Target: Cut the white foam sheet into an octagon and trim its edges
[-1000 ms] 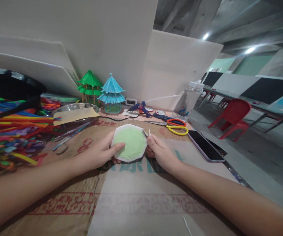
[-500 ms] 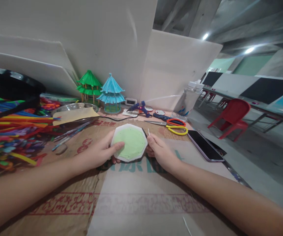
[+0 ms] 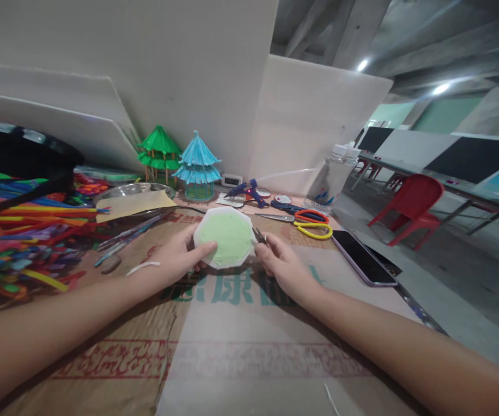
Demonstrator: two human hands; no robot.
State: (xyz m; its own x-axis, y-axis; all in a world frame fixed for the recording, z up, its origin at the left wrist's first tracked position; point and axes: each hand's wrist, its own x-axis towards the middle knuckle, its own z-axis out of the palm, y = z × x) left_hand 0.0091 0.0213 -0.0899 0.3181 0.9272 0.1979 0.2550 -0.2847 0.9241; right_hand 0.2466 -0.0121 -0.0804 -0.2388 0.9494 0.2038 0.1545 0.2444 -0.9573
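Your left hand [image 3: 189, 254] is grasping the green disc [image 3: 227, 240], an eight-sided piece with a pale rim, its thumb pressed on the green face and its fingers mostly hidden behind. The disc is held up over the counter [image 3: 119, 393], in front of you and between your two hands. Your right hand [image 3: 278, 260] is closed around a small dark tool [image 3: 260, 236], pinched between thumb and fingers, with its narrow end pointing up beside the disc's right edge. You can't tell from this view whether that end touches the rim. A curved white strip [image 3: 143, 267] shows at your left forearm, and another thin white strip [image 3: 331, 398] lies near you on the pale sheet [image 3: 241, 370] that covers part of the printed cardboard.

Beyond your right hand lie the scissors [image 3: 312, 222], with one orange loop and one yellow, their blades pointing left. The phone [image 3: 364, 257] lies to their right, screen up. Behind the disc, you have the blue glue gun [image 3: 247, 190] with a small red light on, and the clear bottle [image 3: 327, 179] stands farther right. The blue model hut [image 3: 196, 167] and the green model hut [image 3: 159, 151] stand side by side at the back. On your left, the yellowish card [image 3: 137, 205] rests across the metal bowl [image 3: 122, 189], near a heap of colorful fuzzy sticks [image 3: 19, 242].
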